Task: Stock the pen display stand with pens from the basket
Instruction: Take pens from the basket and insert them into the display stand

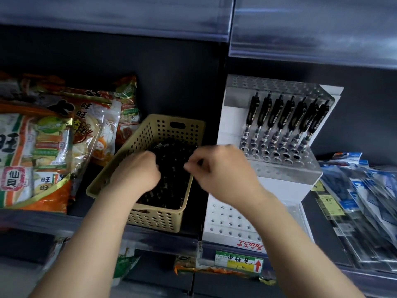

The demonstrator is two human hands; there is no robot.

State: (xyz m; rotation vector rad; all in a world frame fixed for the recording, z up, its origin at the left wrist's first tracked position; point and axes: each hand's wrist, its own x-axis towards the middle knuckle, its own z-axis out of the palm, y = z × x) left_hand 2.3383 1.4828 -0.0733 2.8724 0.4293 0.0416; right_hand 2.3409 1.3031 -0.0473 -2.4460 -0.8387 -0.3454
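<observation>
A tan perforated basket [163, 220] stands on the shelf, filled with several black pens [174, 181]. My left hand [137, 171] is inside the basket, its fingers closed around a bunch of pens. Over the basket's right rim, my right hand [221, 173] pinches the end of a black pen between thumb and fingers. To the right stands the white and clear pen display stand [285, 168], with several black pens [283, 117] upright in its back row of holes. Its front rows of holes hold nothing.
Orange and white snack bags [53, 147] crowd the shelf left of the basket. Blue packaged items [365, 201] lie right of the stand. The upper shelf edge [300, 39] overhangs. A price label [238, 261] hangs on the shelf front rail.
</observation>
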